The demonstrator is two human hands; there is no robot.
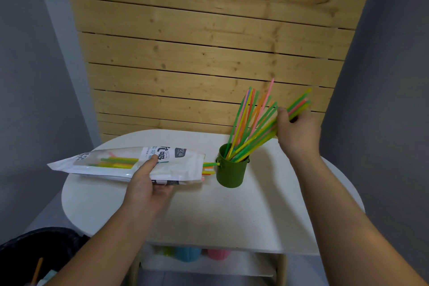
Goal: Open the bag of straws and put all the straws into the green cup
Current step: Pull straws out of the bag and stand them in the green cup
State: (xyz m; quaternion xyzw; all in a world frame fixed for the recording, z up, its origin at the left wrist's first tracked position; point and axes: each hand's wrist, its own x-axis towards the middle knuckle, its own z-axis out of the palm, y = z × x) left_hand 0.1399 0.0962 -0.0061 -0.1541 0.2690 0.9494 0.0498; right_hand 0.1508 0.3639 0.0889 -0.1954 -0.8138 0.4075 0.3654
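Observation:
A white straw bag (111, 165) lies lengthwise on the white table (232, 211), its open end facing right with a few straw tips (210, 168) poking out. My left hand (148, 189) grips the bag at its middle, thumb on top. The green cup (232, 170) stands upright just right of the bag's mouth, with several coloured straws (246, 121) leaning out of it. My right hand (298, 129) holds a bunch of green and yellow straws (260, 138) near their upper ends; their lower ends are inside the cup.
A wooden slat wall (209, 42) rises right behind the table. A black bin (34, 255) sits at the lower left beside the table. Coloured cups (192, 254) stand on a shelf under the tabletop.

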